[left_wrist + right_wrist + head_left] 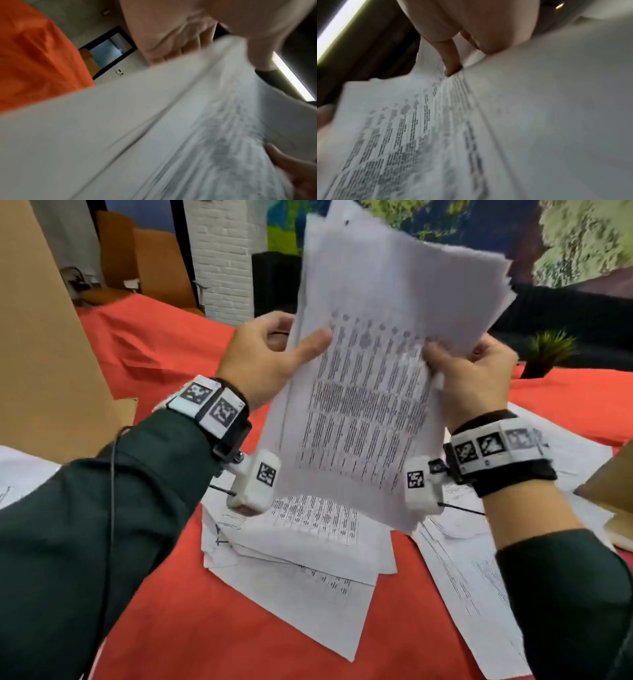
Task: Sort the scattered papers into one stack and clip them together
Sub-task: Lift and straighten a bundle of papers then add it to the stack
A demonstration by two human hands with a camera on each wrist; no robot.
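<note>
A thick sheaf of printed papers (370, 364) is held upright above the red tablecloth (178, 604). My left hand (274, 350) grips its left edge, thumb across the printed front. My right hand (469, 378) grips the right edge, fingers curled behind. The sheets fan unevenly at the top. In the left wrist view the sheaf (154, 135) fills the frame, blurred, under my left hand (180, 40). The right wrist view shows the printed page (419, 135) with my right hand (453, 51), one fingertip on it. More loose papers (301, 553) lie on the cloth below. No clip is visible.
Further sheets (479, 583) lie spread at the right of the table. A cardboard panel (41, 337) stands at the left, another cardboard piece (613, 491) at the right edge. A small potted plant (548, 350) stands at the far right.
</note>
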